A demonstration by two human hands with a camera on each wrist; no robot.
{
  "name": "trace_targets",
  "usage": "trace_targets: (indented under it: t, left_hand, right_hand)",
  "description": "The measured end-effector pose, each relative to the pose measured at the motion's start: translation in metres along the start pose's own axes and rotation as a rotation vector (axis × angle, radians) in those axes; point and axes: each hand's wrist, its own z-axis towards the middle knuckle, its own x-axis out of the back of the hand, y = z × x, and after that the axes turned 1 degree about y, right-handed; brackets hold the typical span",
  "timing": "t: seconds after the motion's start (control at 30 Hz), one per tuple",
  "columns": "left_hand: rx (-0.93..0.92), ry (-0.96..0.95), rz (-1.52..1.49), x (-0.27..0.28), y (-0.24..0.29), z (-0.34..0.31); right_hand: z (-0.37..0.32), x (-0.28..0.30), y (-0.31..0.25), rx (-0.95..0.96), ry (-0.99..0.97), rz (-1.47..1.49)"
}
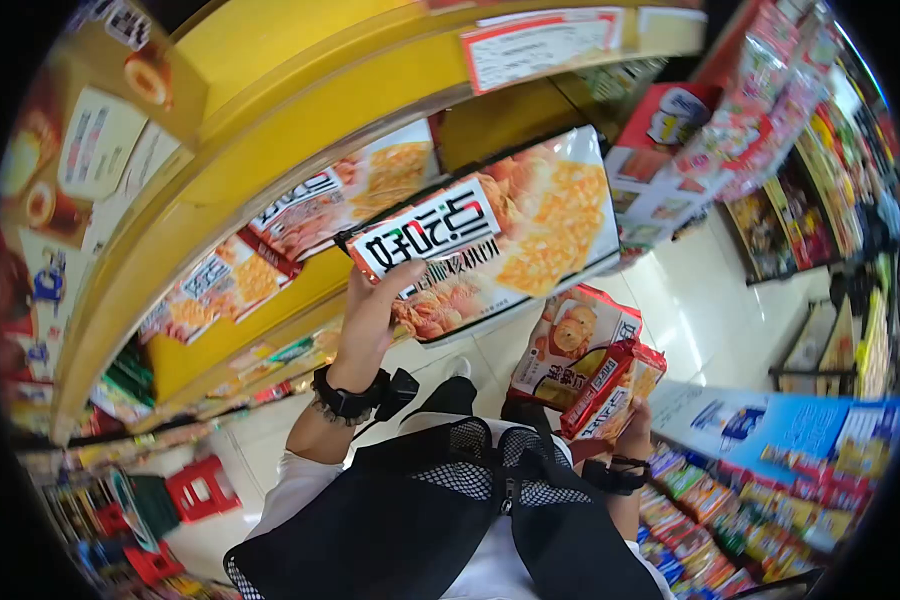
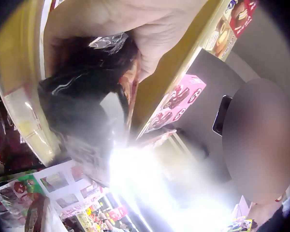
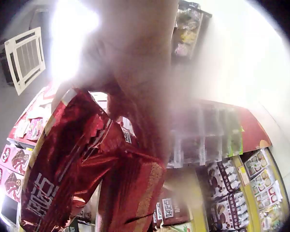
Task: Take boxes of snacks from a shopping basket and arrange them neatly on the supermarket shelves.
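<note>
Nearest: black vest (image 1: 370,520) over a white shirt, lower edge cut off by the frame. Left hand (image 1: 370,312) grips the near-left corner of a large packet (image 1: 550,230); thumb lies on the printed front, fingers wrapped behind and hidden in the head view. Left wrist view: the packet's dark back, partly washed out by glare.

Right hand (image 1: 632,425) grasps a red packet (image 1: 612,392), which overlaps a wider cookie packet (image 1: 572,335). Most of these fingers are covered; exact hold on the wider packet cannot be told. Right wrist view is blurred, with a bright flare beside the hand.

Large packet is held up before a yellow shelf (image 1: 260,90); contact with its edge unclear. Similar packets (image 1: 385,175) on the shelf, partly covered by the large one. Beyond: pale floor (image 1: 695,315), red basket (image 1: 202,488), crowded racks (image 1: 805,205), details too small to read.
</note>
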Motion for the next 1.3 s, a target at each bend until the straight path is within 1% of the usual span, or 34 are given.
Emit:
trace_targets:
  t: [0.03,0.1,0.17,0.23,0.27,0.33,0.37,0.47,0.5,0.57,0.67,0.7,0.77,0.83,0.97,1.03,1.1,1.13,1.23,1.3]
  left_hand:
    - [-0.005,0.036,-0.029,-0.004,-0.002,-0.01]
    - [0.069,0.11,-0.116,-0.005,-0.008,-0.029]
    - [0.039,0.197,-0.122,-0.009,-0.014,-0.046]
    - [0.043,0.226,-0.207,-0.002,-0.02,-0.069]
    - [0.057,0.257,-0.204,0.014,-0.02,-0.089]
    - [0.032,0.302,-0.246,0.044,-0.036,-0.12]
    - [0.057,0.28,-0.251,0.046,-0.038,-0.12]
    - [0.013,0.326,-0.25,0.068,-0.027,-0.142]
    - [0.007,0.314,-0.248,0.07,-0.027,-0.147]
    - [-0.015,0.353,-0.277,0.077,-0.031,-0.166]
    - [-0.029,0.407,-0.24,0.09,-0.013,-0.197]
    - [0.002,0.408,-0.257,0.098,-0.011,-0.201]
    - [-0.003,0.412,-0.259,0.096,-0.004,-0.204]
    - [-0.047,0.469,-0.247,0.128,0.01,-0.22]
    - [-0.098,0.461,-0.242,0.181,0.013,-0.234]
    - [-0.12,0.476,-0.244,0.199,0.022,-0.242]
    - [-0.15,0.518,-0.21,0.21,0.025,-0.245]
    - [-0.144,0.526,-0.207,0.217,0.023,-0.246]
    - [-0.142,0.492,-0.226,0.24,0.024,-0.244]
    - [-0.154,0.479,-0.236,0.247,0.028,-0.241]
  right_hand:
    - [0.017,0.01,-0.013,-0.038,-0.047,-0.043]
    - [0.037,0.033,-0.025,-0.073,-0.07,-0.187]
    - [0.049,0.027,-0.047,-0.133,-0.115,-0.235]
    - [0.058,0.023,-0.056,-0.06,-0.223,-0.396]
    - [0.051,0.018,-0.049,-0.085,-0.234,-0.407]
    - [0.042,0.007,-0.041,-0.137,-0.296,-0.438]
    - [0.04,0.008,-0.042,-0.139,-0.279,-0.42]
    - [0.047,-0.005,-0.035,-0.157,-0.343,-0.521]
    - [0.051,-0.002,-0.036,-0.223,-0.373,-0.451]
    - [0.059,0.006,-0.03,-0.284,-0.391,-0.423]
    - [0.058,0.017,-0.02,-0.32,-0.48,-0.429]
    - [0.038,-0.003,-0.027,-0.319,-0.549,-0.421]
    - [0.04,-0.001,-0.031,-0.298,-0.486,-0.471]
    - [0.036,-0.026,-0.01,-0.346,-0.56,-0.488]
    - [0.016,-0.046,0.009,-0.301,-0.51,-0.539]
    - [0.005,-0.06,0.019,-0.282,-0.512,-0.571]
    - [-0.005,-0.062,0.023,-0.24,-0.552,-0.561]
    - [-0.005,-0.065,0.024,-0.261,-0.562,-0.577]
    - [0.006,-0.058,0.036,-0.276,-0.521,-0.585]
    - [0.012,-0.059,0.043,-0.278,-0.541,-0.578]
